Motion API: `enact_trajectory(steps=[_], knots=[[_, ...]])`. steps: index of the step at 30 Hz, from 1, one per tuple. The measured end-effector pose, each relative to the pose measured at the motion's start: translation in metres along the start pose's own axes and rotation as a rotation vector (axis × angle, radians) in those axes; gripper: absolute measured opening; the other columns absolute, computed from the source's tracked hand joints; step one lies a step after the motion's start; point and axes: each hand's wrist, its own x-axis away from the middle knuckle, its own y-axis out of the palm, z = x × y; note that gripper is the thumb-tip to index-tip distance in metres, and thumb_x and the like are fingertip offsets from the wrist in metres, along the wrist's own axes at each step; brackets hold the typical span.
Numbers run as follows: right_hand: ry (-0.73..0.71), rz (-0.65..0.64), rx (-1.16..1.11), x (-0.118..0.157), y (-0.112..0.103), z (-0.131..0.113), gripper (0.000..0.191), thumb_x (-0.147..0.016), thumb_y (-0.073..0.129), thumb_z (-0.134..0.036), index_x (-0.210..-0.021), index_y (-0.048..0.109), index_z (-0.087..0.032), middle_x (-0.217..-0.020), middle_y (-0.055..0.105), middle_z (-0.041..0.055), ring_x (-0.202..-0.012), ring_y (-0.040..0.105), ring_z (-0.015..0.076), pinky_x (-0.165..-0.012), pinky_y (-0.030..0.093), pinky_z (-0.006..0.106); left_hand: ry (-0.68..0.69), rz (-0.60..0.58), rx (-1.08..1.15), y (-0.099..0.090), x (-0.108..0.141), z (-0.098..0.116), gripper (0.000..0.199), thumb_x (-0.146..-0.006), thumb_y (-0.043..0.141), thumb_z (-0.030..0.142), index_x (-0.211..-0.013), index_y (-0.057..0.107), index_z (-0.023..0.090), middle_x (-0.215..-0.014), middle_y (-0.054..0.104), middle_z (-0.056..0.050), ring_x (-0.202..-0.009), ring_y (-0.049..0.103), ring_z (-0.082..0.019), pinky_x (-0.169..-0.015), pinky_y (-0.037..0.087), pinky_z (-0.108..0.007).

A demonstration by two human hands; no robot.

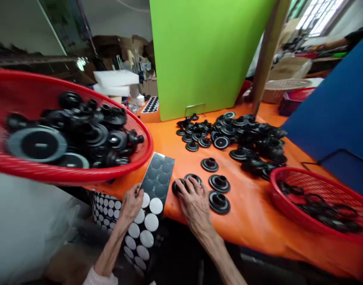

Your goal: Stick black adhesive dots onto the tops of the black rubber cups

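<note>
Pinching sticker sheet (156, 178), left hand (130, 204)

Black rubber mounts (219, 183) stand just right of and beyond the right hand (193, 200); past them, orange tabletop (253, 213) runs to the red mesh basket (288, 209). The tilted red basket (71, 176) overhangs beyond the left hand (130, 204).

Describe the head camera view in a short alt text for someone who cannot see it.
A person's bare left hand grips a long dark sheet of round white discs, while the right hand rests on round black flanged parts on an orange table cover. A large red mesh basket heaped with similar black parts sits at the left.
</note>
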Motion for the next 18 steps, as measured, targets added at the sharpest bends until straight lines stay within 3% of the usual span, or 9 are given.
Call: enact_trajectory(steps=[3,5,7,9,11,14,18], knots=[[0.011,0.105,-0.110,-0.002,-0.012,0.011,0.036,-0.093,0.045,-0.024,-0.128,0.054,-0.020,-0.124,0.059,0.0160,-0.121,0.052,0.0322,-0.101,0.039,0.058,-0.015,0.073,-0.048,-0.002,0.008,0.002,0.024,-0.073,0.052,0.032,-0.086,0.065,0.018,-0.064,0.056,0.000,-0.065,0.055,-0.019,-0.064,0.045,-0.030],[0.078,0.176,-0.262,-0.011,-0.023,-0.001,0.049,-0.093,0.049,-0.034,-0.139,0.041,-0.019,-0.134,0.052,0.0178,-0.125,0.049,0.0309,-0.098,0.045,0.053,-0.004,0.116,-0.101,-0.004,0.014,0.007,0.030,-0.074,0.052,0.030,-0.096,0.066,0.017,-0.077,0.062,-0.005,-0.079,0.060,-0.024,-0.075,0.048,-0.036],[0.037,0.188,-0.362,-0.026,-0.031,-0.022,0.058,-0.092,0.050,-0.036,-0.145,0.032,-0.020,-0.140,0.047,0.0174,-0.131,0.044,0.0298,-0.101,0.045,0.051,0.065,0.181,-0.225,-0.005,0.019,0.013,0.040,-0.077,0.052,0.031,-0.112,0.064,0.017,-0.098,0.064,-0.012,-0.100,0.059,-0.030,-0.091,0.044,-0.043],[-0.090,0.167,-0.369,-0.041,-0.031,-0.040,0.049,-0.092,0.051,-0.034,-0.138,0.042,-0.019,-0.133,0.053,0.0154,-0.127,0.048,0.0295,-0.105,0.041,0.052,0.154,0.209,-0.342,-0.003,0.020,0.016,0.046,-0.081,0.050,0.034,-0.123,0.059,0.018,-0.115,0.060,-0.015,-0.115,0.053,-0.032,-0.100,0.039,-0.047],[-0.134,0.149,-0.356,-0.049,-0.022,-0.048,0.033,-0.093,0.049,-0.030,-0.123,0.055,-0.018,-0.118,0.062,0.0135,-0.114,0.056,0.0272,-0.100,0.047,0.048,0.205,0.182,-0.391,0.003,0.019,0.018,0.047,-0.084,0.047,0.038,-0.125,0.058,0.017,-0.121,0.058,-0.017,-0.119,0.051,-0.034,-0.103,0.037,-0.049],[-0.070,0.199,-0.329,-0.042,0.003,-0.047,0.026,-0.094,0.044,-0.025,-0.114,0.058,-0.015,-0.112,0.064,0.0143,-0.108,0.058,0.0254,-0.089,0.055,0.040,0.283,0.166,-0.334,0.016,0.019,0.019,0.048,-0.081,0.053,0.044,-0.118,0.061,0.014,-0.125,0.056,-0.019,-0.121,0.050,-0.035,-0.104,0.037,-0.051],[0.025,0.316,-0.292,-0.015,0.029,-0.039,0.028,-0.096,0.038,-0.024,-0.115,0.056,-0.017,-0.116,0.062,0.0161,-0.111,0.057,0.0266,-0.091,0.053,0.045,0.308,0.100,-0.092,0.034,0.024,0.028,0.034,-0.078,0.055,0.039,-0.100,0.066,0.016,-0.110,0.066,-0.014,-0.112,0.057,-0.031,-0.102,0.041,-0.046]])
